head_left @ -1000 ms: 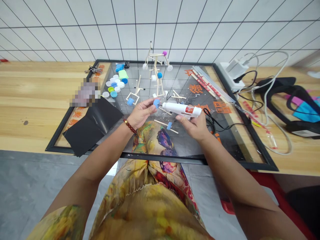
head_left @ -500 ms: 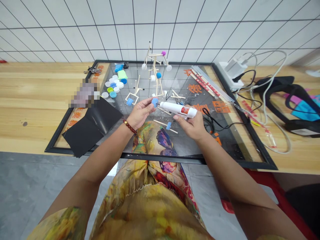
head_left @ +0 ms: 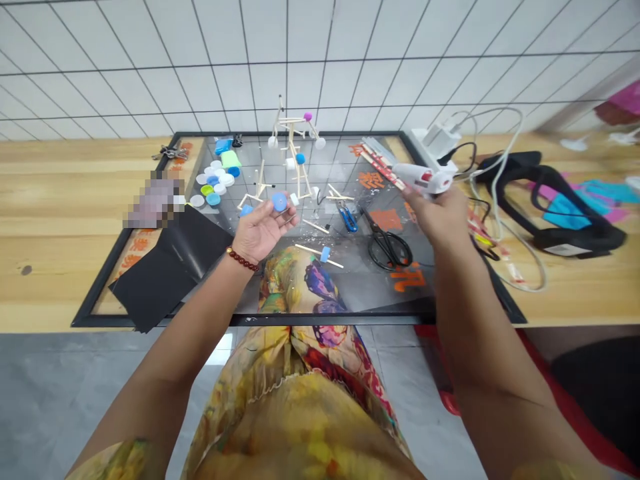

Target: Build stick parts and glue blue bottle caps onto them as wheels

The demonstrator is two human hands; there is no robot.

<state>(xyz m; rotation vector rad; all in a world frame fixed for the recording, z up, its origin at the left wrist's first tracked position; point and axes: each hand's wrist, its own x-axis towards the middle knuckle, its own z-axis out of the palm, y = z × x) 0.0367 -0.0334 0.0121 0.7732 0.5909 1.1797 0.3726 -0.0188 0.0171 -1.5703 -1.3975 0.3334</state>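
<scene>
My left hand [head_left: 263, 230], palm up, holds a round blue foam piece [head_left: 279, 202] between thumb and fingers, with a small dot at its middle. My right hand [head_left: 440, 213] is closed round a white glue gun [head_left: 420, 177] over the right side of the framed glass board. A stick figure [head_left: 295, 143] with white, blue and magenta pieces stands at the back. A smaller stick assembly [head_left: 257, 190] lies behind my left hand. Nearer me, a blue piece [head_left: 325, 254] sits on a thin stick.
Black scissors [head_left: 389, 248] and blue-handled pliers [head_left: 347, 217] lie on the board. Coloured clay pots [head_left: 219, 177] and black sheets [head_left: 167, 267] are at the left. A power strip [head_left: 425, 143], cables and a black strap [head_left: 510, 180] are at the right.
The glue gun has moved away from the blue piece, to the right and up, in my right hand. My left hand has turned palm up. The view has shifted, and the scissors now show.
</scene>
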